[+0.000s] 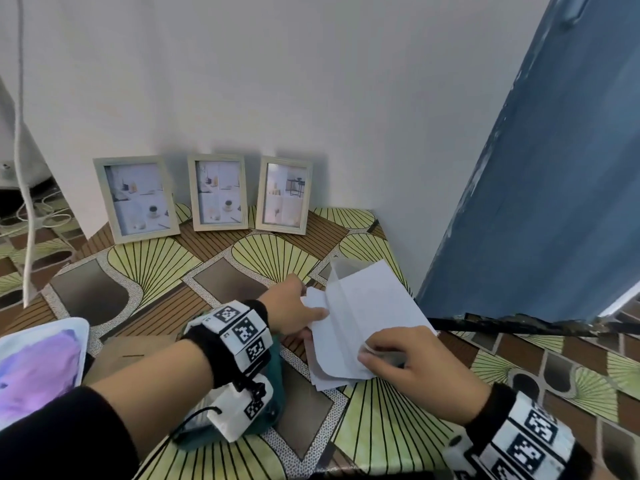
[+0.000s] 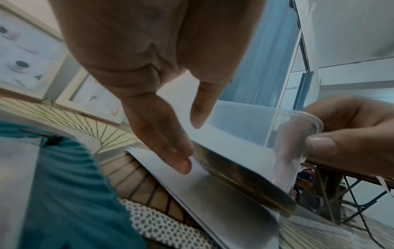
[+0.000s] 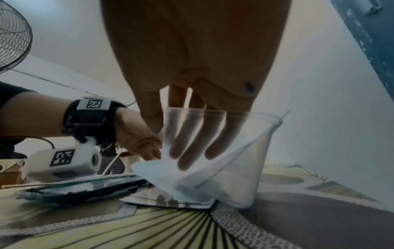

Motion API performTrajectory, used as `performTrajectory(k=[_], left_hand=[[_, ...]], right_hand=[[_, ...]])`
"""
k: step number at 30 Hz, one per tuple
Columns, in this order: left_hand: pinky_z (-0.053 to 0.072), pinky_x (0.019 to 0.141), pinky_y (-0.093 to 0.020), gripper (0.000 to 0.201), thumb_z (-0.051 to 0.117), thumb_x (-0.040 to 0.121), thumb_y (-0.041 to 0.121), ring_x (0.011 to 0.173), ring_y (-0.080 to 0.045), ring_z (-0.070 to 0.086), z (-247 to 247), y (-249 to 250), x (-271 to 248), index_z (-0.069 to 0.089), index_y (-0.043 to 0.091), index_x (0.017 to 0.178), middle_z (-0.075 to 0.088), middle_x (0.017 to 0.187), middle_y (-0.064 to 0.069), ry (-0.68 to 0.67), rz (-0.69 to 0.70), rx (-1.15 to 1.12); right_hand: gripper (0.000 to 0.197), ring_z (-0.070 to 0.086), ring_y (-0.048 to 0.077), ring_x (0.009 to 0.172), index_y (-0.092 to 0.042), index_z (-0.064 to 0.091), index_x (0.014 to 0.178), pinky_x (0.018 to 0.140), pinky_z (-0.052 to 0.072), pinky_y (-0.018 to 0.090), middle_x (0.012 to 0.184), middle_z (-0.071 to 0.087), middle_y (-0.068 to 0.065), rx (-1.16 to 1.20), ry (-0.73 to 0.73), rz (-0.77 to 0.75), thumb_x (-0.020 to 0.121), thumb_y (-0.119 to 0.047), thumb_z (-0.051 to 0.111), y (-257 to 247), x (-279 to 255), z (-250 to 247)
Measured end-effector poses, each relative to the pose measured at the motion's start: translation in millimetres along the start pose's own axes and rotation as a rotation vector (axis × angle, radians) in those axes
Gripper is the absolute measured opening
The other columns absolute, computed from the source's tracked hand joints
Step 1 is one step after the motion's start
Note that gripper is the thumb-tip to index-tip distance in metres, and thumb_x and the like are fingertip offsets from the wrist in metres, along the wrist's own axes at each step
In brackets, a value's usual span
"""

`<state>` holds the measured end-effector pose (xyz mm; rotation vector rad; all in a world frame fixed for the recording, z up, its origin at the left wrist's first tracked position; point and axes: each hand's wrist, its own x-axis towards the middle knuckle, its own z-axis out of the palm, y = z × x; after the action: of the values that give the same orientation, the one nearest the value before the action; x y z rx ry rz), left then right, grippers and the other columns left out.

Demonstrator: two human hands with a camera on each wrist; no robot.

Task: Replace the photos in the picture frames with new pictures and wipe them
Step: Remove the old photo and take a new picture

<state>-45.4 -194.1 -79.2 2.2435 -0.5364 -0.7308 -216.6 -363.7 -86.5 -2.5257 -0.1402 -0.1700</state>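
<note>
Three framed photos (image 1: 218, 192) lean on wall; loose prints (image 1: 367, 317) lie nearer

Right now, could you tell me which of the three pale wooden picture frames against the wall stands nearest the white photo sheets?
The rightmost pale wooden frame, showing a small dark table; the middle frame and left frame stand further from the white photo sheets.

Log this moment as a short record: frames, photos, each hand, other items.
frames: three picture frames lean on the wall, photos inside
new photos: white-backed stack in a clear sleeve on the table
left hand: fingers straight, pressing the stack
right hand: pinches the sleeve
other: teal cloth under the left wrist
</note>
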Motion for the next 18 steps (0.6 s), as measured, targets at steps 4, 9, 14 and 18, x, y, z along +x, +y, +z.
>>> performTrajectory(k=[4, 9, 14, 18], left_hand=[[0.061, 0.071, -0.039, 0.041, 0.060, 0.095, 0.024, 0.081, -0.025, 0.074, -1.8, 1.4, -5.4, 0.040, 0.006, 0.125, 0.065, 0.098, -0.011, -0.035, -0.034, -0.048], [0.057, 0.086, -0.039, 0.051, 0.052, 0.098, 0.035, 0.094, -0.024, 0.069, -18.0, 3.8, -27.3, 0.037, 0.008, 0.139, 0.066, 0.109, -0.010, -0.044, 0.038, 0.159], [0.041, 0.090, -0.023, 0.063, 0.050, 0.095, 0.049, 0.121, -0.015, 0.053, -17.7, 6.3, -50.0, 0.027, 0.027, 0.149, 0.048, 0.142, 0.000, 0.058, 0.231, 0.141], [0.038, 0.098, -0.023, 0.071, 0.064, 0.090, 0.040, 0.128, -0.011, 0.042, 2.8, 4.5, -49.6, 0.026, 0.026, 0.149, 0.039, 0.140, 0.015, 0.122, 0.306, -0.030]], right_hand=[[0.022, 0.061, 0.004, 0.085, -0.025, 0.068, 0.087, 0.072, 0.045, 0.015, 0.085, 0.067, -0.014, 0.003, 0.011, -0.032, 0.094, -0.042, 0.057, -0.9, -1.9, -2.1], [0.018, 0.062, -0.002, 0.092, -0.030, 0.070, 0.100, 0.077, 0.048, 0.012, 0.092, 0.068, -0.020, 0.050, 0.005, -0.037, 0.090, -0.044, 0.065, -4.0, -2.0, -2.6], [0.038, 0.065, 0.001, 0.093, -0.038, 0.067, 0.108, 0.074, 0.051, 0.016, 0.096, 0.067, -0.022, 0.046, 0.065, -0.036, 0.077, -0.058, 0.073, -9.4, -0.3, -17.3], [0.023, 0.060, 0.000, 0.082, -0.030, 0.068, 0.101, 0.070, 0.048, 0.017, 0.086, 0.063, -0.017, -0.136, 0.257, 0.079, 0.082, -0.043, 0.070, -0.2, 15.3, -38.7]])
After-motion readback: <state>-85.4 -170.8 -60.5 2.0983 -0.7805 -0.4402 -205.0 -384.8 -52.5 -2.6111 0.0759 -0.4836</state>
